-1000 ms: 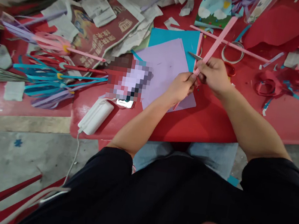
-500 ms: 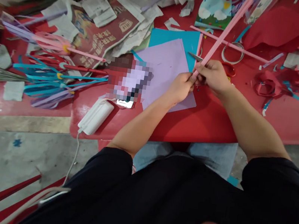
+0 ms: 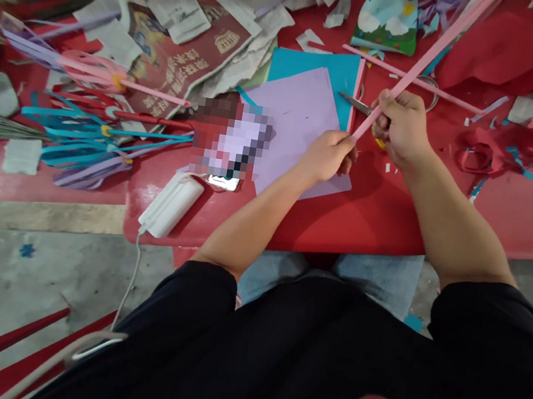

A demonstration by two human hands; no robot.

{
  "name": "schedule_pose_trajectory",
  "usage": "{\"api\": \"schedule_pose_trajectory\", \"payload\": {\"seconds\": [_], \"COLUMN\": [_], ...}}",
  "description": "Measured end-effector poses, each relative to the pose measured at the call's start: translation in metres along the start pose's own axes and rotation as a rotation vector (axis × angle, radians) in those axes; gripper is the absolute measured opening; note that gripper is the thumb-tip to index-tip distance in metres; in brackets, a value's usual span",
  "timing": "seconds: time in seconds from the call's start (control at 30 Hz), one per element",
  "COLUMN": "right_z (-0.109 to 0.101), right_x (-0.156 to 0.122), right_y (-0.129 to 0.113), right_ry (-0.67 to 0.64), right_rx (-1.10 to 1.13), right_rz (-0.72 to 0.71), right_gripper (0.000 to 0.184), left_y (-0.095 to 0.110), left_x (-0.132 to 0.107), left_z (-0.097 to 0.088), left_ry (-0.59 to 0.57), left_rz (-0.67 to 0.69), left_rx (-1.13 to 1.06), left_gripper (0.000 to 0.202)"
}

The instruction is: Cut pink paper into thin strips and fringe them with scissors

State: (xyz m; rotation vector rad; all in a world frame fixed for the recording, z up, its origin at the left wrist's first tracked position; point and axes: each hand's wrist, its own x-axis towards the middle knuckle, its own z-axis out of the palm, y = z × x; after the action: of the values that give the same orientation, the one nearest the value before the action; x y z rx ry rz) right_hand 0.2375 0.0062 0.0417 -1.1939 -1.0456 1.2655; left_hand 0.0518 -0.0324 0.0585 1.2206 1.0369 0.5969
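My left hand (image 3: 328, 157) grips the lower end of a bundle of long pink paper strips (image 3: 433, 56). My right hand (image 3: 403, 128) is closed around the strips a little higher up, thumb on top. From there they slant up to the right, past the top edge of the view. A scissors blade (image 3: 353, 103) shows just left of my right hand, which hides the rest of the scissors. Below my hands lie sheets of lilac paper (image 3: 296, 113) over teal paper (image 3: 315, 69).
On the red table (image 3: 359, 221) are crumpled newspapers (image 3: 204, 48), bundled coloured paper loops (image 3: 81, 123), a partly blurred phone (image 3: 238, 141) and a white power bank (image 3: 171, 205) with a cable. Red paper (image 3: 502, 51) and scraps lie at right, near a loose pink strip (image 3: 445, 94).
My right hand has slid up and right along the pink strips, away from my left hand. The strips now reach farther toward the upper right.
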Motion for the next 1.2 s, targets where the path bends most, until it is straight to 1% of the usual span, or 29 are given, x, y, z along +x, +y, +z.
{"api": "schedule_pose_trajectory", "payload": {"seconds": [0.07,0.17,0.2,0.23,0.3,0.4,0.47,0.53,0.63,0.7,0.77,0.9,0.97,1.07,1.13,1.2], "right_z": [0.006,0.014,0.016,0.016,0.013,0.000,-0.006,-0.004,0.008,0.014,0.012,-0.004,-0.006,0.005,0.013,0.016], "right_x": [-0.005,-0.013,-0.014,-0.014,-0.011,-0.002,0.003,0.002,-0.007,-0.011,-0.010,0.000,0.001,-0.005,-0.011,-0.014], "right_y": [0.001,0.002,0.001,0.000,-0.003,-0.006,-0.005,0.000,0.007,0.008,0.005,-0.003,-0.005,-0.002,0.001,0.003], "right_ry": [-0.057,-0.159,-0.171,-0.162,-0.101,0.014,0.051,0.020,-0.120,-0.166,-0.139,-0.006,0.012,-0.033,-0.088,-0.131], "right_rx": [0.011,-0.040,-0.055,-0.060,-0.040,0.002,-0.008,-0.023,-0.050,-0.054,-0.022,0.046,0.041,-0.002,-0.036,-0.049], "right_rz": [0.036,0.121,0.137,0.139,0.112,0.035,-0.002,-0.003,0.059,0.077,0.046,-0.053,-0.064,0.016,0.087,0.120], "right_gripper": [0.038,0.042,0.044,0.046,0.048,0.053,0.055,0.058,0.064,0.063,0.061,0.057,0.056,0.057,0.058,0.056], "left_y": [0.000,-0.002,-0.002,-0.002,-0.001,0.003,0.004,0.003,0.000,-0.002,-0.002,0.001,0.003,0.005,0.006,0.006], "left_x": [-0.001,0.000,0.000,0.000,0.000,-0.003,-0.004,-0.004,-0.002,-0.001,0.000,-0.002,-0.003,-0.003,-0.003,-0.003], "left_z": [0.001,0.002,0.002,0.002,0.002,0.002,0.002,0.003,0.002,0.001,0.000,0.000,0.001,0.001,0.000,-0.001], "left_ry": [-0.031,-0.036,-0.037,-0.037,-0.047,-0.083,-0.097,-0.092,-0.075,-0.061,-0.061,-0.095,-0.087,-0.056,-0.040,-0.030], "left_rz": [-0.020,-0.021,-0.017,-0.013,-0.003,-0.020,-0.048,-0.061,-0.058,-0.056,-0.055,-0.054,-0.071,-0.104,-0.098,-0.084], "left_rx": [0.008,-0.002,-0.013,-0.027,-0.055,-0.067,-0.065,-0.066,-0.058,-0.047,-0.044,-0.066,-0.078,-0.090,-0.098,-0.096], "left_gripper": [0.051,0.047,0.047,0.047,0.049,0.050,0.049,0.047,0.044,0.042,0.043,0.044,0.045,0.045,0.044,0.044]}}
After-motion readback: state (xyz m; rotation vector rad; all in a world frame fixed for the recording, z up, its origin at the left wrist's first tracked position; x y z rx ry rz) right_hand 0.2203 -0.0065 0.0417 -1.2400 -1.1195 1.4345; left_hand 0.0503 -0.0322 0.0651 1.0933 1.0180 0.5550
